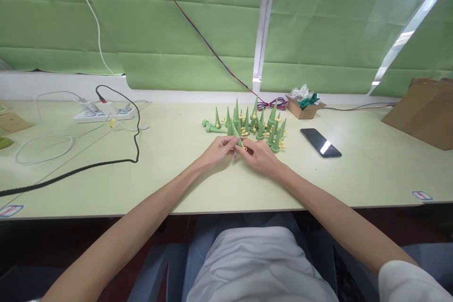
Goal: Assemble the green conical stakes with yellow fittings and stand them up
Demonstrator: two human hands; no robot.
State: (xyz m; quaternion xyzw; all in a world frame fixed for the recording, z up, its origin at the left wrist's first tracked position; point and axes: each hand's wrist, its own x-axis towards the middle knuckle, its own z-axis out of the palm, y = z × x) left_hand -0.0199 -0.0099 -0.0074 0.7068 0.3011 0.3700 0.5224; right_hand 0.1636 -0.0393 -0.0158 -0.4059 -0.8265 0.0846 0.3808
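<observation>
My left hand point(219, 149) pinches a green watering spike point(237, 136) between thumb and fingers, above the table in front of me. My right hand point(262, 155) closes on a small yellow valve point(244, 147) at the spike's near end. The two hands almost meet, and the fingers hide part of both pieces. Just beyond them stands a cluster of green cone spikes point(272, 115), many with yellow valves at their sides. Two more spikes point(214, 128) lie on their sides at the cluster's left.
A black phone point(321, 142) lies right of the spikes. Behind it is a small carton point(305, 110) with clear plastic and something green. A power strip point(102, 114) with cables sits back left, and a black cable point(95, 165) crosses the table. Brown cardboard point(423, 111) stands far right.
</observation>
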